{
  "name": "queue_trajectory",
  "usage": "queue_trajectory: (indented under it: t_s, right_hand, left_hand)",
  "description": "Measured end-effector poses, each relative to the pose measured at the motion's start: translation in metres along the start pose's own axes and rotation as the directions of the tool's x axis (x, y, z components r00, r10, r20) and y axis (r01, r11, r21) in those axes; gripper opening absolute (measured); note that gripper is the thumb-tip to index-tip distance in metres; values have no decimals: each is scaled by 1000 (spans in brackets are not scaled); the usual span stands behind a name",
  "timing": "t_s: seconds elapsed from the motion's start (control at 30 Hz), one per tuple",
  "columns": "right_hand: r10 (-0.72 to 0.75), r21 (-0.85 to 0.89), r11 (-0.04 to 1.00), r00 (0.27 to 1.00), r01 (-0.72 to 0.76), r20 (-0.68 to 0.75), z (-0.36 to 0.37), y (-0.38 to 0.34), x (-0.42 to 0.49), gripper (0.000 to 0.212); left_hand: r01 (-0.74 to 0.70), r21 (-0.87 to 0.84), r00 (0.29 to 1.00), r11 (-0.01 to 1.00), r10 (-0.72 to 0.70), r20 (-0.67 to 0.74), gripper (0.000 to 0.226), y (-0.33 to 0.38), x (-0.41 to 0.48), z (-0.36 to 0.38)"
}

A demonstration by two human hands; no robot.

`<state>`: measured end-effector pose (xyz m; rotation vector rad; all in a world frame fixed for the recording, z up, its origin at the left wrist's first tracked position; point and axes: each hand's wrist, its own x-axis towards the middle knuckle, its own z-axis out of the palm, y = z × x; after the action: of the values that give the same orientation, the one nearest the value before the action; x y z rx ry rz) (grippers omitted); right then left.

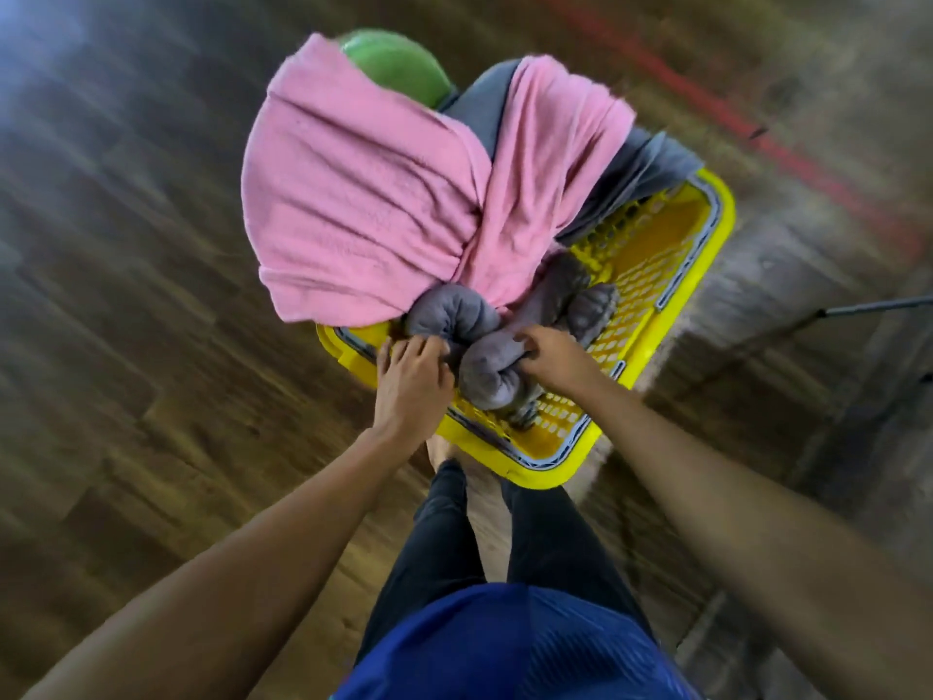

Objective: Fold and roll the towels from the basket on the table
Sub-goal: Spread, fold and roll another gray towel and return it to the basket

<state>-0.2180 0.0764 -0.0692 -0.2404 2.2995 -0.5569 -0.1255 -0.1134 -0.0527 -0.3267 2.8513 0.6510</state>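
Your left hand and right hand both have their fingers curled into the grey rolled towel, gripping it from either side at the near end of the yellow basket. A pink towel lies draped over the basket's far end, partly covering a green object. The basket is in front of your legs, above the blurred wooden floor.
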Motion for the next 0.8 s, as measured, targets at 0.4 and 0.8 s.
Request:
queue_trajectory:
  t_s: [0.4,0.8]
  right_hand:
    - [99,477,872,914,111,-394,-92,67,-110,13]
    - [-24,397,904,945,160,-327,-234,206,-99,15]
  left_hand:
    - [-151,-182,988,972,143,-58,14,150,23,-17]
    - [-3,-300,978,954,-60,-201,17,329,65,44]
